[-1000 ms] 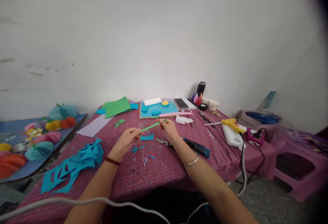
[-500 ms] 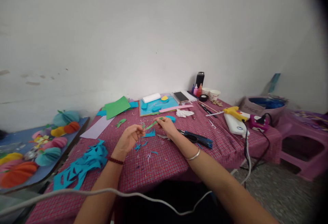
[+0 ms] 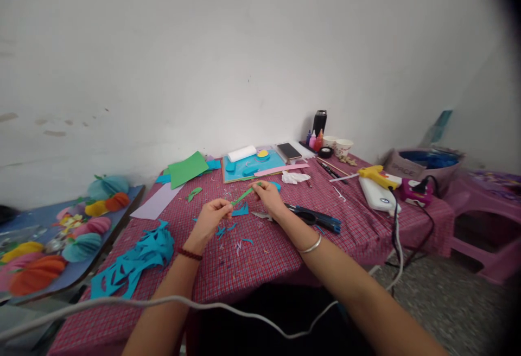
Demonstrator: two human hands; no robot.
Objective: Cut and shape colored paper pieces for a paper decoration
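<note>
Inside the tablecloth's (image 3: 252, 261) near edge, left hand (image 3: 210, 218) and right hand (image 3: 269, 198) pinch a green strip (image 3: 243, 196); overpulling could tear it

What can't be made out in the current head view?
All in the head view:
Narrow green paper strip: its near end, covered by the left hand.
Black-handled metal scissors: their middle, hidden by the right hand and wrist.
Blue side table: cut off by the left edge.
Small blue scraps: too small to count.
</note>
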